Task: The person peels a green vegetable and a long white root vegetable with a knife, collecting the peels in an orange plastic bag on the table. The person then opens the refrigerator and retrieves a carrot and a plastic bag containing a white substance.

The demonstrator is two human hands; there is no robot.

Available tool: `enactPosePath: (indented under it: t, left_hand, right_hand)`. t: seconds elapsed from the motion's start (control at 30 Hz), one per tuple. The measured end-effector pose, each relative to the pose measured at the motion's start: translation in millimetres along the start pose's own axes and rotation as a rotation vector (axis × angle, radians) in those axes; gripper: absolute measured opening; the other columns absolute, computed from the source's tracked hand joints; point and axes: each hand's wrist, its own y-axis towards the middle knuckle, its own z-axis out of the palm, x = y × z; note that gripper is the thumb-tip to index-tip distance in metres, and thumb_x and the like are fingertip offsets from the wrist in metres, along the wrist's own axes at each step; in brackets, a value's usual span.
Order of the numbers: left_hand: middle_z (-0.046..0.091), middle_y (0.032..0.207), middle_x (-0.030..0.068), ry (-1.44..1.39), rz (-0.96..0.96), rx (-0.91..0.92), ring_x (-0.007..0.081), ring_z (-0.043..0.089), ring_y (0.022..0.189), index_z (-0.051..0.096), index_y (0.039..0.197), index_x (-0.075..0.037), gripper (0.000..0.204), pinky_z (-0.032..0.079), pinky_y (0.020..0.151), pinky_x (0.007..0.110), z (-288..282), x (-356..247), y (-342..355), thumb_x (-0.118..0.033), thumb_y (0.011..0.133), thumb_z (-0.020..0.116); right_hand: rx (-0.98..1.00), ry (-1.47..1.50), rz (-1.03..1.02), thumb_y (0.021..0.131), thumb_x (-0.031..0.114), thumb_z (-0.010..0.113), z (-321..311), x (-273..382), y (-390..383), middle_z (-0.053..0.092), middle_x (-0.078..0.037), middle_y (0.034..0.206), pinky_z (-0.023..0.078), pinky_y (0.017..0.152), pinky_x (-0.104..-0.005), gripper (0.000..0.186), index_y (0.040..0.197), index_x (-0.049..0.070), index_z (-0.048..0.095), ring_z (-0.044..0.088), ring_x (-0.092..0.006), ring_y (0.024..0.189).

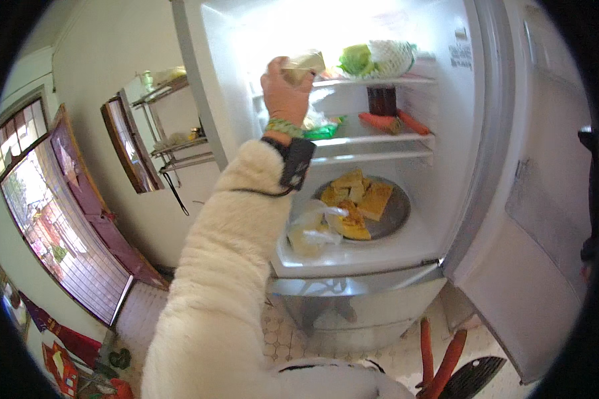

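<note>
My left hand [287,90], in a fluffy cream sleeve with a green bracelet and a black wrist strap, reaches into an open fridge [289,267]. Its fingers are closed around a small pale, box-like package [304,64] at the upper shelf. Right of it sits a green leafy vegetable [357,60] beside a piece in white foam netting [391,58]. One shelf down lie carrots [381,123], a dark jar [382,101] and a green-and-clear plastic bag [323,130]. My right hand does not show.
Below, a round metal tray [398,223] bears flat yellow-brown pieces, with a clear plastic bag [306,233] beside it. The fridge door [546,199] stands open on the right. Long orange-red carrots [439,359] and a dark slotted oval thing [474,378] are at the lower right.
</note>
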Motion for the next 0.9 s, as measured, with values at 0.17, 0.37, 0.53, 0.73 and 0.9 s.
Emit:
enactPosePath:
  t: [0.17, 0.37, 0.53, 0.73, 0.9]
  left_hand:
    - [0.053, 0.116, 0.0094, -1.117, -0.175, 0.198, 0.0188, 0.056, 0.106, 0.04, 0.127, -0.006, 0.055, 0.051, 0.087, 0.03, -70, -1, -94, -0.018, 0.085, 0.072]
    - [0.047, 0.131, 0.0062, -1.183, -0.633, 0.236, 0.0239, 0.048, 0.122, 0.03, 0.139, -0.009, 0.093, 0.044, 0.102, 0.038, -187, 26, -256, -0.043, 0.07, 0.082]
    - [0.04, 0.143, 0.0074, -1.075, -0.913, 0.238, 0.0302, 0.039, 0.132, 0.032, 0.142, -0.011, 0.085, 0.033, 0.109, 0.053, -256, 87, -332, -0.046, 0.077, 0.074]
    - [0.044, 0.139, 0.0104, -1.088, -1.06, 0.095, 0.0292, 0.041, 0.129, 0.033, 0.141, -0.007, 0.076, 0.032, 0.11, 0.049, -253, 158, -384, -0.042, 0.084, 0.068]
    - [0.045, 0.138, 0.0108, -1.168, -1.147, 0.136, 0.0283, 0.043, 0.128, 0.035, 0.14, -0.007, 0.074, 0.035, 0.108, 0.048, -231, 194, -403, -0.041, 0.084, 0.068]
  right_hand:
    - [-0.206, 0.08, -0.255, 0.06, 0.028, 0.084, 32, -17, -23, 0.06, -0.01, 0.095, 0.047, 0.081, -0.0339, 0.079, 0.121, 0.0, 0.044, 0.061, -0.022, 0.087]
    - [-0.061, -0.083, -0.215, 0.053, 0.043, 0.085, 43, -3, -11, 0.064, -0.007, 0.084, 0.039, 0.094, -0.0379, 0.069, 0.102, 0.003, 0.059, 0.061, -0.0228, 0.084]
    - [-0.013, 0.008, -0.153, 0.053, 0.031, 0.088, 39, -1, -4, 0.051, -0.013, 0.107, 0.048, 0.071, -0.0326, 0.07, 0.107, 0.003, 0.052, 0.059, -0.0218, 0.081]
    - [0.009, 0.049, -0.122, 0.054, 0.027, 0.087, 62, -9, 3, 0.047, -0.014, 0.117, 0.051, 0.065, -0.0322, 0.07, 0.109, 0.004, 0.051, 0.058, -0.0219, 0.085]
    - [-0.049, 0.043, -0.097, 0.06, 0.024, 0.084, 107, -14, 5, 0.047, -0.014, 0.119, 0.05, 0.074, -0.0323, 0.064, 0.111, 0.003, 0.052, 0.057, -0.0218, 0.092]
